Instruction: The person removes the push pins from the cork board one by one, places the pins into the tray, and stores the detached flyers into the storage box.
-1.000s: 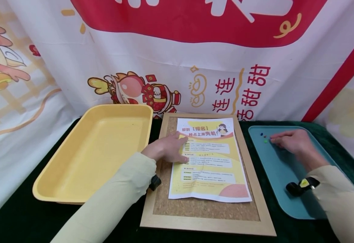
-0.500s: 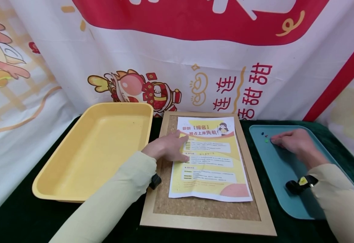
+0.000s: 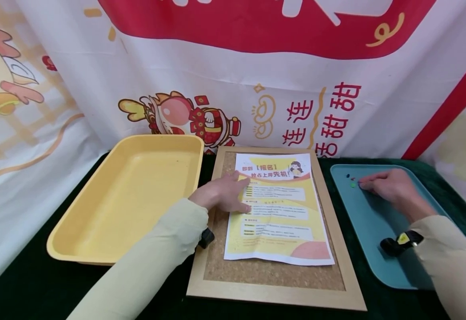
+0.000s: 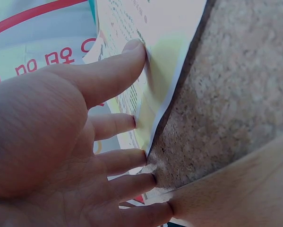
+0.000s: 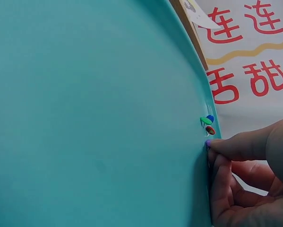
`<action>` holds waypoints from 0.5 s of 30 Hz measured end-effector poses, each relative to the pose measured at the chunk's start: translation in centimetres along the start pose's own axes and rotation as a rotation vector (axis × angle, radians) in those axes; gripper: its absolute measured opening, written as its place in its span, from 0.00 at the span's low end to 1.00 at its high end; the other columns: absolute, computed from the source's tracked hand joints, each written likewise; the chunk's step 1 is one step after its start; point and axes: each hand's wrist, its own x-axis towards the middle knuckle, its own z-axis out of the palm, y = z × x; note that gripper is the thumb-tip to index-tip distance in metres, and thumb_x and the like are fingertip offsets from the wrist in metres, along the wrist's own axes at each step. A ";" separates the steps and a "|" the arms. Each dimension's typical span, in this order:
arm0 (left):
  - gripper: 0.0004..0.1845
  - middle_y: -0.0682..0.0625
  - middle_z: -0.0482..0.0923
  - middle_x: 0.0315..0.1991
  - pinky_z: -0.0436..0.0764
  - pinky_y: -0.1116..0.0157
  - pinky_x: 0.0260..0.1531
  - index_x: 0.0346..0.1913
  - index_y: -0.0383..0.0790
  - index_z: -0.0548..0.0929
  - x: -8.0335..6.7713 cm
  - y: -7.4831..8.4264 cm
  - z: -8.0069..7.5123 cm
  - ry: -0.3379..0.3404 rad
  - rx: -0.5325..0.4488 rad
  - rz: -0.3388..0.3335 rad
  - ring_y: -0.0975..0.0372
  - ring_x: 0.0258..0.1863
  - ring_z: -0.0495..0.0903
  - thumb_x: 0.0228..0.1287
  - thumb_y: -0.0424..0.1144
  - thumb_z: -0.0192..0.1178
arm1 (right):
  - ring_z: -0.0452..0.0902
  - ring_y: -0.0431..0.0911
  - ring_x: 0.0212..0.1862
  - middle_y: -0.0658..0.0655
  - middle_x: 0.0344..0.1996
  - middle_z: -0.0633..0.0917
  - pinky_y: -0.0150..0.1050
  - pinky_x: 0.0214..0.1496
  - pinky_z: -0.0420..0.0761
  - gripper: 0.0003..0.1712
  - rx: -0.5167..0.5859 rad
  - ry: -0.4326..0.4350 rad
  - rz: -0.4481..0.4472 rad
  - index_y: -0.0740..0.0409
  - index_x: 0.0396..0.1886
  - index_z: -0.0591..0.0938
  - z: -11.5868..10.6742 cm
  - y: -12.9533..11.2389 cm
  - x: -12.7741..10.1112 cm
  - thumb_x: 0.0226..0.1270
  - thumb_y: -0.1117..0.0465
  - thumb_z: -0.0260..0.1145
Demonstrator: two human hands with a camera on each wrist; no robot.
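Note:
My left hand (image 3: 225, 195) rests with spread, fairly straight fingers on the left edge of a yellow printed poster (image 3: 280, 249). The sheet lies on a wood-framed corkboard (image 3: 272, 276); its lower edge curls slightly off the cork in the left wrist view. Over the teal tray (image 3: 376, 231), my right hand (image 3: 390, 186) pinches a purple thumbtack (image 5: 208, 143) between thumb and fingertips; only a bit of its head shows. Beside those fingertips lie a green thumbtack (image 5: 206, 121), a blue thumbtack (image 5: 211, 118) and a red thumbtack (image 5: 210, 130).
A deep yellow tray (image 3: 125, 213) stands left of the corkboard, partly behind the left forearm. Dark green cloth (image 3: 157, 295) covers the table. A white and red printed banner (image 3: 217, 66) hangs right behind the trays and board. A black wrist camera (image 3: 394, 246) hangs below the right wrist.
The right fingers have closed around the purple thumbtack at the same spot on the tray. The left hand stays on the poster; the head view shifts slightly.

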 end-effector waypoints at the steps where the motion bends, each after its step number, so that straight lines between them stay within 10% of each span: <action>1: 0.47 0.42 0.36 0.89 0.48 0.44 0.86 0.87 0.51 0.51 0.0 0.0 0.0 0.000 -0.002 -0.002 0.44 0.88 0.36 0.75 0.56 0.64 | 0.71 0.65 0.64 0.76 0.72 0.72 0.53 0.58 0.79 0.28 -0.001 -0.001 -0.004 0.68 0.74 0.75 0.0 0.1 0.0 0.85 0.55 0.58; 15: 0.48 0.42 0.35 0.89 0.47 0.45 0.86 0.88 0.51 0.50 0.1 0.2 0.0 -0.004 0.005 -0.005 0.44 0.88 0.36 0.75 0.56 0.64 | 0.72 0.63 0.65 0.74 0.73 0.73 0.45 0.55 0.79 0.30 0.062 0.029 -0.019 0.65 0.75 0.74 0.0 0.6 -0.3 0.85 0.52 0.58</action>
